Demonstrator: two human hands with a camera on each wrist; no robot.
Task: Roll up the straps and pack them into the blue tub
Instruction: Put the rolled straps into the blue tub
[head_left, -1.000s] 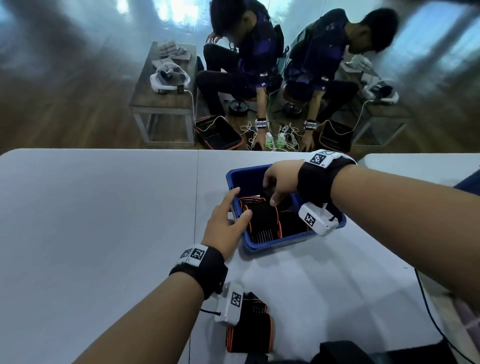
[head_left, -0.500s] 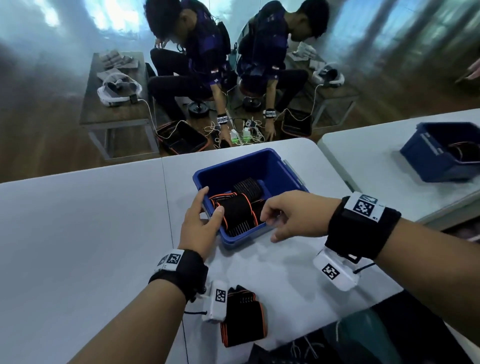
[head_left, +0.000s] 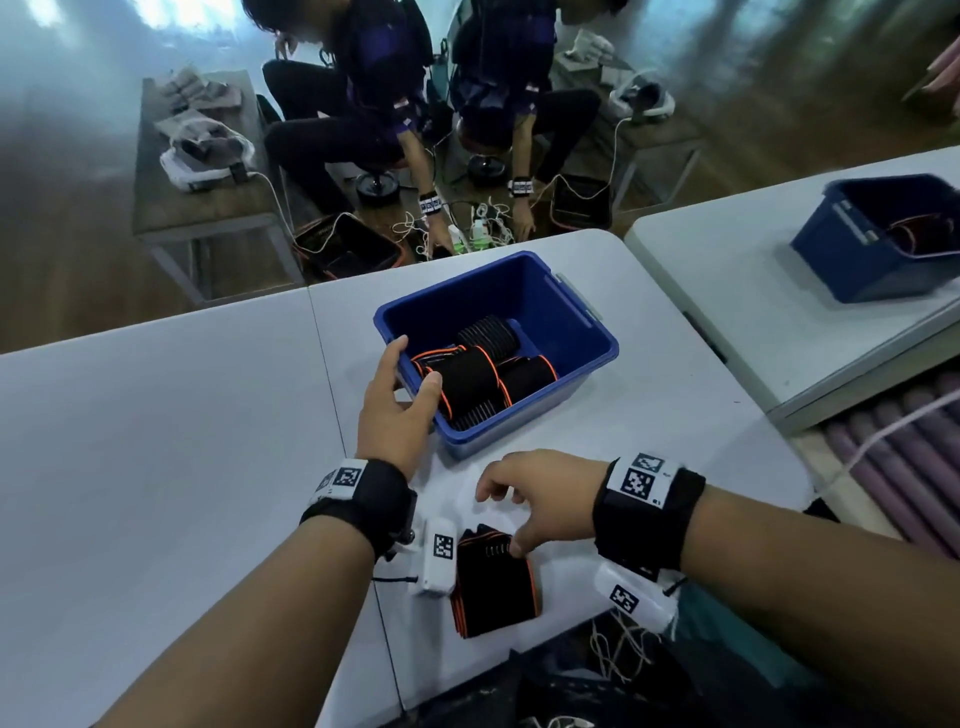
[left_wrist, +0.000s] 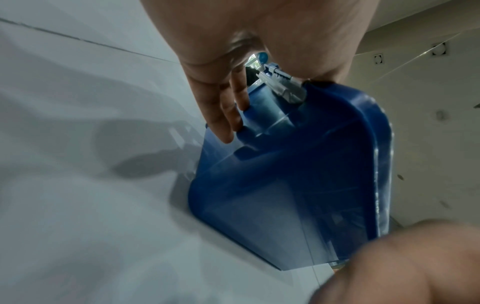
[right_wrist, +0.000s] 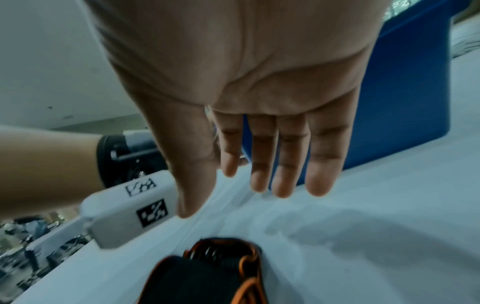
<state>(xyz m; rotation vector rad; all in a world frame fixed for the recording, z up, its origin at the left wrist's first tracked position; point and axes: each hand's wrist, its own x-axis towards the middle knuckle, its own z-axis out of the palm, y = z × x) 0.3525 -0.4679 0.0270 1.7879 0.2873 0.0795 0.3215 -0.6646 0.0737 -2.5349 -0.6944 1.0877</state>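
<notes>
- Blue tub (head_left: 561, 306) sits on the white table (head_left: 156, 467), and inside it lie rolled straps (head_left: 467, 376), black with orange edging; how many there are is hard to say, since they overlap and the near wall cuts off the lowest ones.
- Left hand (head_left: 392, 415) is on the tub's near left corner, thumb hooked over the rim and touching a roll, forefinger stretched along the left wall.
- From the left wrist view, the other fingers (left_wrist: 228, 115) curl down the tub's outer wall beside a grey latch (left_wrist: 281, 85); the thumb is out of sight behind the palm there.
- Right hand (head_left: 540, 499) hovers in front of the tub, palm down, fingers spread loosely and holding nothing.
- Its thumb tip comes close to the flat straps (head_left: 493, 587) on the table's near edge; whether it actually touches them I cannot tell.
- Right wrist view shows the four fingers (right_wrist: 283, 164) hanging straight above the table, and only one end of those flat straps at the bottom, blurred and cropped.
- That pile is partly covered on its left side by the white wrist camera (head_left: 440, 556).
- Far right, a second tub (head_left: 852, 260) on another table is cut off by the picture's edge, with something dark and orange inside, too blurred to name.
- Beyond the table, two seated people (head_left: 363, 104) bend over cables on the floor.
</notes>
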